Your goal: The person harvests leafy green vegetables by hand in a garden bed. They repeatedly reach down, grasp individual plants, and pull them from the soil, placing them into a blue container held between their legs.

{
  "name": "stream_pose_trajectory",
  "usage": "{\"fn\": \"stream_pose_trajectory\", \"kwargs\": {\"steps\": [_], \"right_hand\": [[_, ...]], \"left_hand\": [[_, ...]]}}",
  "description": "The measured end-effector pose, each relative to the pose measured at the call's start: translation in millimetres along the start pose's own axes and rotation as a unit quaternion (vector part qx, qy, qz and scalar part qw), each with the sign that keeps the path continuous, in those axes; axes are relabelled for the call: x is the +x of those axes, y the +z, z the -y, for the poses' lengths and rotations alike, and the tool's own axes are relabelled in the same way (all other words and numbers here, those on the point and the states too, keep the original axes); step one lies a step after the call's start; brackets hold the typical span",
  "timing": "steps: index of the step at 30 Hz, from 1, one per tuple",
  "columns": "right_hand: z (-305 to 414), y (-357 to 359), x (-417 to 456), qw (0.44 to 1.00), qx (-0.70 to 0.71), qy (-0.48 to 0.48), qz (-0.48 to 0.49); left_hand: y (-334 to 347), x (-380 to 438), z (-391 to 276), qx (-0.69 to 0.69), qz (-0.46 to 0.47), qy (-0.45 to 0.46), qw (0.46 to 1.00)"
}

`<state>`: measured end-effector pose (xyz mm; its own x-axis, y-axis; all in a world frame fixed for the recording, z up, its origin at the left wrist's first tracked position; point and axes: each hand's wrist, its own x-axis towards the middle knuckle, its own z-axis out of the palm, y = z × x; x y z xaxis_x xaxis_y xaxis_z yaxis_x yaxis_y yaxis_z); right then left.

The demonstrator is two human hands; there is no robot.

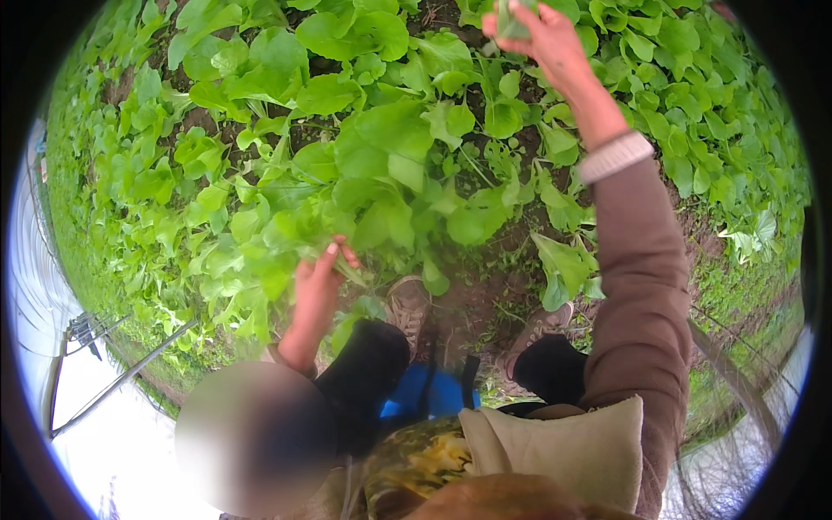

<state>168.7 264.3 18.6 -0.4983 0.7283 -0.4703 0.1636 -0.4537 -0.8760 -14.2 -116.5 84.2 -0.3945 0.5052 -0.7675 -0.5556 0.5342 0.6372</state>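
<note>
Low in the leafy crop, my left hand (316, 286) pinches the pale stem (350, 272) of a leafy green plant between thumb and fingers. Broad leaves (383, 214) spread just beyond it, and I cannot tell which of them belong to that stem. My right arm reaches far forward, and my right hand (543, 39) is closed around a pale green leafy piece (513, 23) at the top edge of the view. Part of that piece is cut off, so its full shape is hidden. Rooted leafy greens (448, 123) stand between the two hands.
My laced shoes (408, 309) stand on brown soil (468, 292) at the bed's near edge. Something blue (429, 390) shows between my legs. A leafy plant (564, 263) leans near the right shoe. Metal poles (123, 377) and clear plastic sheeting (45, 260) are at the left.
</note>
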Motion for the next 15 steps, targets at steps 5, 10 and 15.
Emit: {"fn": "stream_pose_trajectory", "kwargs": {"steps": [5, 10, 15], "right_hand": [[-1, -32, -93, 0.866, -0.426, 0.117, 0.234], [-55, -60, -210, 0.588, -0.657, 0.234, 0.410], [-62, -75, -259, 0.433, -0.704, 0.226, 0.516]], "left_hand": [[1, -2, 6, 0.013, 0.033, -0.001, 0.999], [2, -5, 8, -0.001, 0.059, 0.014, 0.998], [-3, -9, 7, -0.012, 0.047, 0.011, 0.999]]}}
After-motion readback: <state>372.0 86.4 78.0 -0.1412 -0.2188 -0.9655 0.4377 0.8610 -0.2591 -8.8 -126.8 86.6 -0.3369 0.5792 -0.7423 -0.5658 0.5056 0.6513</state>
